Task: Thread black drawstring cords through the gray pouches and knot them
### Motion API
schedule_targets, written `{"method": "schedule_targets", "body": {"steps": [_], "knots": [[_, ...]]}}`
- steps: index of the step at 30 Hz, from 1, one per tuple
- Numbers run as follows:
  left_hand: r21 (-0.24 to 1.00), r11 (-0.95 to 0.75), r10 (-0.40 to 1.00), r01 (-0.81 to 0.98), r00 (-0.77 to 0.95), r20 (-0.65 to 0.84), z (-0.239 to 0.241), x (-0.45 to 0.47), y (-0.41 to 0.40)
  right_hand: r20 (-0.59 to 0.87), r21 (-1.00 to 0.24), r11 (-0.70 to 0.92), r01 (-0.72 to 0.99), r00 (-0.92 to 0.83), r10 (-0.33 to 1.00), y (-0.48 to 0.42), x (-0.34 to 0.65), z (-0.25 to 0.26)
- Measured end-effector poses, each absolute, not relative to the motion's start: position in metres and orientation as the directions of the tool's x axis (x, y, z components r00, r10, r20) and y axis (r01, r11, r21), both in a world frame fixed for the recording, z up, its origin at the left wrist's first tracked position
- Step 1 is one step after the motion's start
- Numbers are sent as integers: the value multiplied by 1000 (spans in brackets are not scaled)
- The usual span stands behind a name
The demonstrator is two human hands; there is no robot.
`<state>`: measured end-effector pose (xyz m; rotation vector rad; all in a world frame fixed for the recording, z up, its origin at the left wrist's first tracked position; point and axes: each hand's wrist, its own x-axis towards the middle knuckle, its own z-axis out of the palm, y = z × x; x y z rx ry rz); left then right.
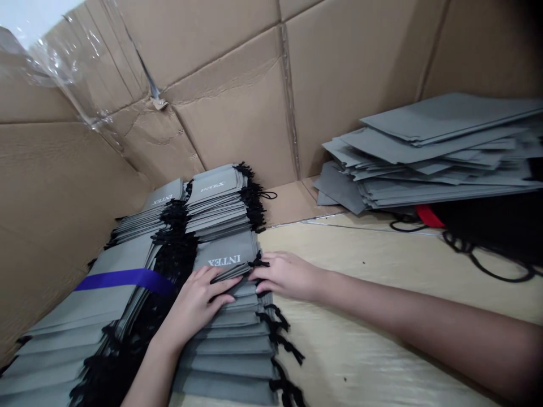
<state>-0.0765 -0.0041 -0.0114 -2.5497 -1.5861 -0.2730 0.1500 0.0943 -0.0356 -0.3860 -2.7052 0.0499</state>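
Our left hand (199,305) grasped a thin bunch of grey drawstring pouches (233,272) while our right hand (286,277) pinched its right end, on top of the INTEX pouch row (224,387). Left of that row we had a second pouch row (114,308) under a purple band (127,278); to its right, beyond our arm, a pile of flat grey pieces (436,152); behind it, a cardboard wall (237,113).

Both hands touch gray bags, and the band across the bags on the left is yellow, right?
Not yellow: the head view shows a bluish-purple band across the bags on the left. The left hand and right hand do touch gray bags.
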Motion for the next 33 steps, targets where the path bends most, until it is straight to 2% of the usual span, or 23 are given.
{"method": "schedule_targets", "body": {"steps": [3,6,11,13,20,25,28,33], "knots": [[24,-445,875,895,429,226,-12,-78,-4,416,9,945,327,-861,294,90,144,-37],[53,-440,870,896,411,272,-14,-79,-5,434,-5,934,357,-841,324,86,142,-37],[56,-422,878,905,392,272,-13,-73,-9,409,-5,971,239,-886,220,82,152,-32],[70,-417,882,906,385,273,-11,-71,-10,394,-10,969,248,-890,232,81,153,-31],[94,-401,887,911,360,289,-13,-76,-8,389,-116,919,378,-833,392,77,146,-33],[160,-382,881,910,307,360,-20,-81,-7,408,-231,942,242,-856,319,65,154,-28],[246,-383,894,891,289,343,-15,-81,-9,422,-188,957,223,-861,284,60,155,-24],[343,-403,910,849,333,245,-2,-79,-15,406,-23,944,329,-860,310,57,152,-19]]}}
